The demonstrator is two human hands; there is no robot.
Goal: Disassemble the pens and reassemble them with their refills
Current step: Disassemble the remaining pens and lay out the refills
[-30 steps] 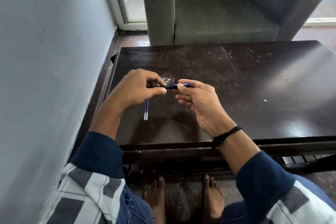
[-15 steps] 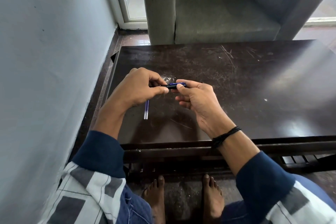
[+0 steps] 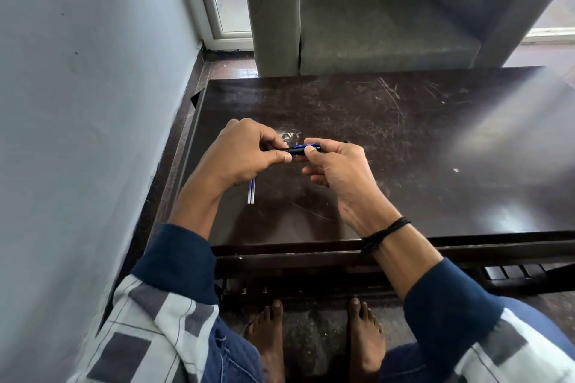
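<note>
A dark blue pen [image 3: 299, 149] is being pinched level above the table [image 3: 404, 140] by the curled left hand [image 3: 239, 155] and right hand [image 3: 339, 171], wrists angled inward.

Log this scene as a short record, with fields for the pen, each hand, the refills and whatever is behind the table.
pen: dark blue, held roughly level above the table
left hand: pinches its left end
right hand: pinches its right part
refills: two, side by side on the table, partly hidden by the left hand
armchair: grey, beyond the table
</note>
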